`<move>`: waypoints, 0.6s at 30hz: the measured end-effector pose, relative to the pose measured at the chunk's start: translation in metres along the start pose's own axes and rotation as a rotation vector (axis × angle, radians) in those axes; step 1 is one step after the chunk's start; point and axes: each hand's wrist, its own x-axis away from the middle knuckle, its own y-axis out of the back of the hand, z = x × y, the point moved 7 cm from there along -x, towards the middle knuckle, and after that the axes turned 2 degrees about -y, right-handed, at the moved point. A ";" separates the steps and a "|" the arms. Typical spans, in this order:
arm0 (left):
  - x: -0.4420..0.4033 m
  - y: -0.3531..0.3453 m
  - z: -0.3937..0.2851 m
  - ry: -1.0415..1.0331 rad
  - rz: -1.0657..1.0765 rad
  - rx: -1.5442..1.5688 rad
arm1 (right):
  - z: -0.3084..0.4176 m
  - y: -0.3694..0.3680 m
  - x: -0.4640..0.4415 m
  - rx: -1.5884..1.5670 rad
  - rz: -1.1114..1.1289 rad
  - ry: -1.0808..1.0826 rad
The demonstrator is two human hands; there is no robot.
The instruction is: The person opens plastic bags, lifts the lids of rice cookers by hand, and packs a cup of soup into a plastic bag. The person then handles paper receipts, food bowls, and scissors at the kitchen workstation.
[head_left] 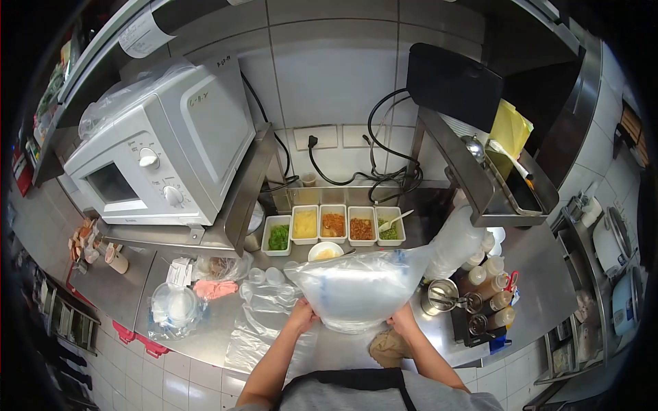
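A large clear plastic bag [360, 291] with faint blue print is held up over the steel counter, between my two hands. My left hand [302, 317] is closed on its lower left side, and my right hand [402, 317] grips the lower right side. Pale, shiny contents show through the film, but I cannot make out what they are. Just behind the bag stands a white bowl [324, 251] with something pale yellow in it. A brown cloth [391, 349] lies below my right hand. Flat clear plastic [264, 322] is spread beside my left hand.
Several white tubs of chopped food [333, 222] line the back. A white microwave [164, 137] sits on the left shelf. Sauce bottles [490, 288] and a steel pot [439, 296] stand right. A pink cloth [216, 289] and bagged white items [177, 305] lie left.
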 end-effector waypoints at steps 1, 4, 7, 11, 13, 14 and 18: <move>0.008 -0.004 -0.006 0.021 -0.043 -0.040 | -0.006 0.001 0.002 0.034 0.020 -0.001; 0.011 -0.018 -0.028 0.023 -0.088 -0.157 | -0.003 0.004 0.002 0.121 -0.055 0.003; 0.013 -0.013 -0.045 -0.115 0.016 -0.389 | 0.000 0.016 -0.001 0.260 0.073 -0.102; 0.068 -0.045 -0.116 -0.599 0.236 -0.650 | 0.070 0.008 0.042 0.311 0.395 0.330; 0.090 -0.072 -0.153 -0.750 0.301 -0.638 | 0.107 -0.010 0.068 0.257 0.585 0.390; 0.095 -0.092 -0.168 -0.782 0.302 -0.622 | 0.119 -0.023 0.075 0.391 0.581 0.430; 0.049 -0.100 -0.137 -0.455 0.294 -0.597 | 0.102 -0.058 0.078 0.579 0.455 0.437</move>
